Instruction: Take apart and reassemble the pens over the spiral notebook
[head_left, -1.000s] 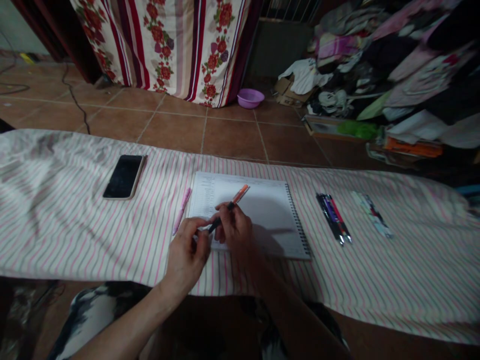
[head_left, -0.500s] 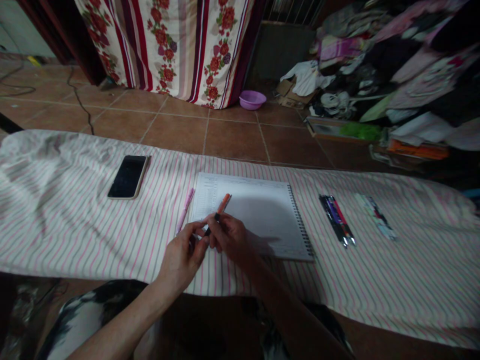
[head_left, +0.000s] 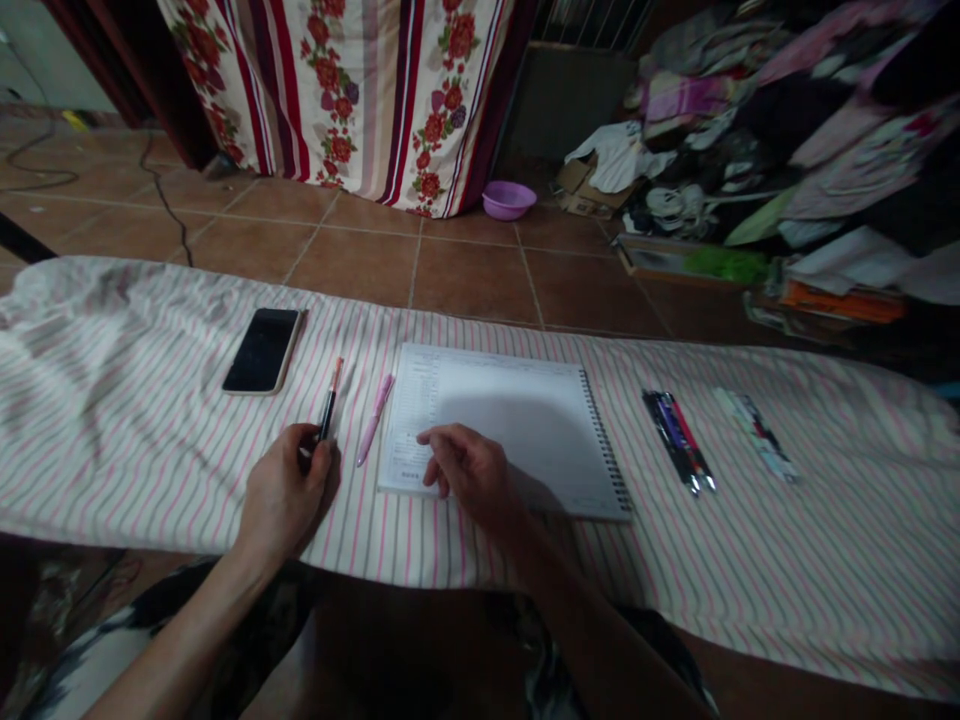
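My left hand point(head_left: 289, 490) is closed round the dark lower end of an orange and black pen point(head_left: 329, 400), which lies on the striped cloth point(head_left: 135, 400) left of a pink pen point(head_left: 373, 418). My right hand point(head_left: 466, 468) rests on the lower left part of a spiral notebook point(head_left: 517, 420), fingers loosely curled, with nothing in it. The notebook lies open on a page with a printed column down its left side.
A dark phone point(head_left: 263, 350) lies face up to the left. A bundle of pens point(head_left: 679, 440) and a flat packet point(head_left: 754, 432) lie right of the notebook. Beyond the cloth are floor tiles, a purple bowl point(head_left: 508, 199), a floral curtain point(head_left: 360, 90) and piled clothes point(head_left: 787, 140).
The orange pen passed from my right hand to my left, which carried it left beside the pink pen. My right hand settled on the notebook page.
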